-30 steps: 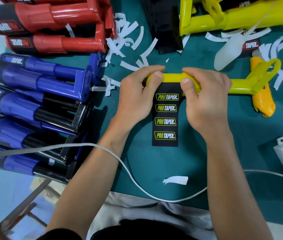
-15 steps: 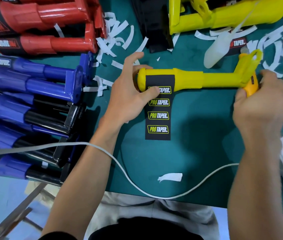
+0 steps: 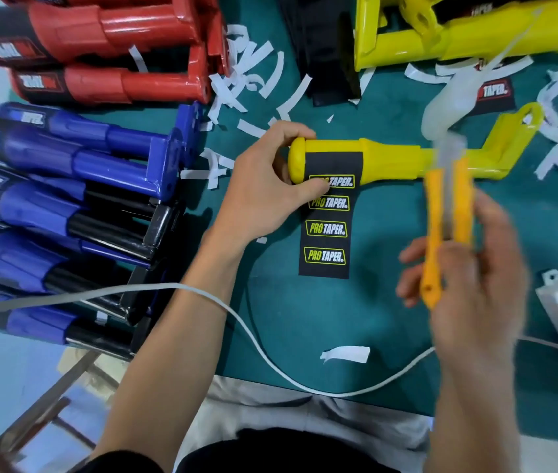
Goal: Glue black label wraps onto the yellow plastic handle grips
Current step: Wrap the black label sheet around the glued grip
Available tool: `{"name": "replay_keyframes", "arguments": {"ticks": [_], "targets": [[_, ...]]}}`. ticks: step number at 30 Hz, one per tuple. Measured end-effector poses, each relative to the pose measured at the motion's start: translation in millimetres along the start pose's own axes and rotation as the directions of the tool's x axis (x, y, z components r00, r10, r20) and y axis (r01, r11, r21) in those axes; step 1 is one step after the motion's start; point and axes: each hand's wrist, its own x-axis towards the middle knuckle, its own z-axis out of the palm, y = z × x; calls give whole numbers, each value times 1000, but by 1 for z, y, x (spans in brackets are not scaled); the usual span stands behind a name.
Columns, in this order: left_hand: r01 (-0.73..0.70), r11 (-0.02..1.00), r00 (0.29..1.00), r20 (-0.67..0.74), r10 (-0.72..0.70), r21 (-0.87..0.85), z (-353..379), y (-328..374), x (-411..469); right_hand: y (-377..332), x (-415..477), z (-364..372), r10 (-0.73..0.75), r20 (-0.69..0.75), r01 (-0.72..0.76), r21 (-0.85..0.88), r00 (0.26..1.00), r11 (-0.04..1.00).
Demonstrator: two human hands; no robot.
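I am gripping the rounded end of the yellow handle grip point(image 3: 356, 162) with my left hand point(image 3: 264, 192), fingers curled over the top and thumb pressing the black label wrap point(image 3: 329, 216) against the near side of the grip. The grip is lying across the middle of the green mat point(image 3: 305, 319), its bracket end pointing toward the mat's right edge. The wrap's top is sitting on the grip just beside my thumb, and the rest of it is trailing flat on the mat toward the near edge, showing its rows of printed logos. My right hand point(image 3: 465, 278) is blurring in motion to the right of the wrap, well apart from it, and is clasping an orange-yellow tool point(image 3: 445, 230) upright, with the tool's pale tip reaching up to the grip's thin shaft. Blue grips point(image 3: 76, 186) are lying stacked along the mat's left edge, red grips point(image 3: 107, 52) at the far left corner, and more yellow grips point(image 3: 475, 32) along the far edge. White paper strips point(image 3: 257, 73) are lying scattered across the far side.
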Motion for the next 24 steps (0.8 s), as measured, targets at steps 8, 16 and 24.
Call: {"name": "replay_keyframes", "arguments": {"ticks": [8, 16, 24], "targets": [[15, 997, 1000, 14, -14, -73, 1, -6, 6, 15, -20, 57, -21, 287, 80, -194, 958, 978], [11, 997, 1000, -6, -12, -75, 1, -5, 5, 13, -21, 72, -32, 231, 119, -374, 972, 920], [27, 997, 1000, -12, -28, -75, 0, -1, 3, 11, -24, 79, -11, 218, 98, -393, 976, 914]]}}
